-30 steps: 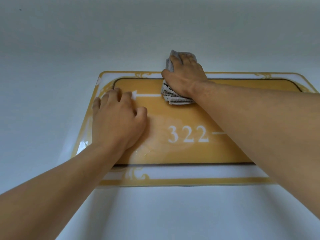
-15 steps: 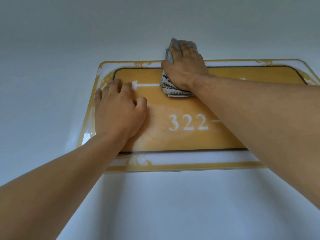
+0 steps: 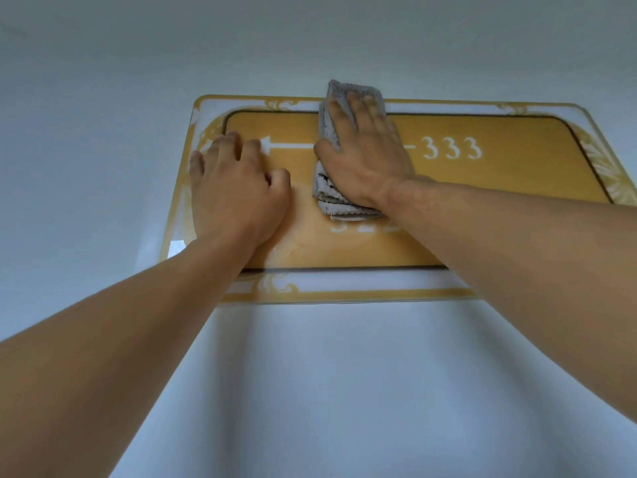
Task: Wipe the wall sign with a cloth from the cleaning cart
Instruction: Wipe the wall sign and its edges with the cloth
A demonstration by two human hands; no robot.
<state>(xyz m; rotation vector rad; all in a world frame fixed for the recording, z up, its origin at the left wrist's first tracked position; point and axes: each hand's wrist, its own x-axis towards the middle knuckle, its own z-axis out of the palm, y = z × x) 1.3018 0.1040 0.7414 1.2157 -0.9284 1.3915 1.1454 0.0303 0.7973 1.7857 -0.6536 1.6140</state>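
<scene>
On one sign (image 3: 482, 188), two hands (image 3: 238, 191) (image 3: 365, 157), one cloth (image 3: 332, 198).

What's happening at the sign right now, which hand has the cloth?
The right hand presses a folded grey cloth flat against the yellow wall sign, near its middle and covering part of the lower number. The left hand lies flat on the sign's left end, beside the white arrow. A wet-looking patch shows below the hands. The number 333 is uncovered on the right.
</scene>
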